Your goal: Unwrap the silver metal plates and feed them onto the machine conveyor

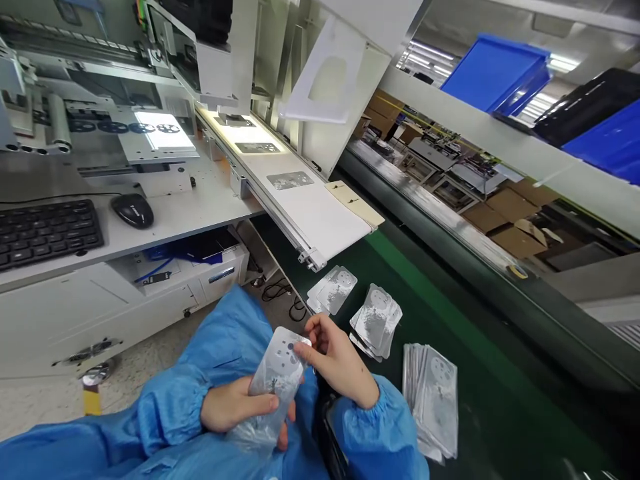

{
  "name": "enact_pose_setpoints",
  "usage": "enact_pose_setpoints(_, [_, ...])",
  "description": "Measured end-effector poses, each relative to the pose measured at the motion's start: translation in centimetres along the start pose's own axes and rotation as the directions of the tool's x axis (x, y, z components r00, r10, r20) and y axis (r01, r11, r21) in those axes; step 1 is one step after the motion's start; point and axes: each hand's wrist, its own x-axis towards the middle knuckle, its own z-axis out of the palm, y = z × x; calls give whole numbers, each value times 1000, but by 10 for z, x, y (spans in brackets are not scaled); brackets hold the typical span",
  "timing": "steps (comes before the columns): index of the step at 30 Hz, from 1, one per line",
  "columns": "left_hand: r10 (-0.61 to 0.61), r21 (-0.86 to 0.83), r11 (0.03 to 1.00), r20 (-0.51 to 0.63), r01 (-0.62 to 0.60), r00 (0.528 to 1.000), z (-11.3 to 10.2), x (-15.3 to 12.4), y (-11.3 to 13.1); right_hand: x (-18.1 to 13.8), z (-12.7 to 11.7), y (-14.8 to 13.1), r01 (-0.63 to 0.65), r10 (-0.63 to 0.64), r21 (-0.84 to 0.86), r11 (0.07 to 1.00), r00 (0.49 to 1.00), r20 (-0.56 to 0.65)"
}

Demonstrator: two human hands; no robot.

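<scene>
A silvery phone back panel (276, 377) with several camera holes at its top is held tilted over my lap. Clear plastic film bunches around its lower end. My left hand (240, 405) is closed around the panel's lower half, its thumb across the face. At the upper right corner, my right hand (340, 360) pinches the edge between thumb and fingers. On the green belt to the right lie a few loose panels (336, 288), a small messy pile (377, 320) and a taller stack (437, 397) of similar film-covered panels.
A white conveyor (320, 217) leads from a lit machine, carrying several panels, one near its middle (290, 180). A keyboard (47, 230) and a mouse (133, 210) sit on the desk at left. Blue bins (493, 73) stand on a shelf at upper right.
</scene>
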Motion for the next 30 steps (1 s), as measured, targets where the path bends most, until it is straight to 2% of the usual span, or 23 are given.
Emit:
enact_pose_setpoints(3, [-8, -39, 999, -1, 8, 1000, -4, 6, -2, 4, -10, -5, 7, -4, -33, 999, 996, 89])
enact_pose_setpoints(5, [7, -95, 995, -13, -9, 1000, -8, 12, -4, 13, -23, -16, 48, -43, -92, 995, 997, 58])
enact_pose_setpoints(7, [35, -159, 987, -33, -40, 999, -11, 16, -5, 34, -45, -32, 113, -132, -159, 981, 985, -114])
enact_pose_setpoints(8, [46, -194, 979, -51, -55, 998, -13, 18, -5, 50, -60, -40, 134, -173, -176, 975, 958, -229])
enact_pose_setpoints(10, [60, -262, 961, -100, -85, 993, -17, 19, -4, 92, -95, -52, 139, -195, -155, 978, 873, -446])
enact_pose_setpoints(12, [75, -303, 946, -152, -119, 986, -21, 19, -4, 140, -129, -57, 69, -130, -122, 990, 783, -608])
enact_pose_setpoints(15, [95, -306, 939, -207, -157, 974, -32, 19, -6, 203, -164, -54, -140, -66, -234, 962, 714, -697])
enact_pose_setpoints(17, [112, -304, 934, -243, -185, 964, -40, 20, -9, 228, -171, -50, -220, -81, -316, 923, 692, -717])
enact_pose_setpoints(19, [120, -300, 932, -275, -204, 954, -47, 21, -11, 239, -168, -47, -239, -124, -381, 893, 682, -721])
enact_pose_setpoints(21, [102, -264, 948, -271, -176, 957, -52, 22, -10, 240, -160, -45, -236, -209, -489, 840, 691, -692])
enact_pose_setpoints(22, [86, -235, 960, -261, -150, 961, -53, 22, -9, 239, -155, -45, -208, -266, -558, 804, 713, -649])
enact_pose_setpoints(25, [60, -168, 981, -233, -101, 971, -53, 22, -4, 232, -137, -45, -35, -392, -715, 698, 817, -423])
enact_pose_setpoints(27, [47, -152, 985, -236, -84, 971, -52, 23, -1, 228, -127, -44, 42, -398, -750, 660, 866, -302])
enact_pose_setpoints(30, [28, -145, 987, -244, -66, 969, -52, 24, 1, 228, -120, -42, 56, -367, -752, 657, 895, -254])
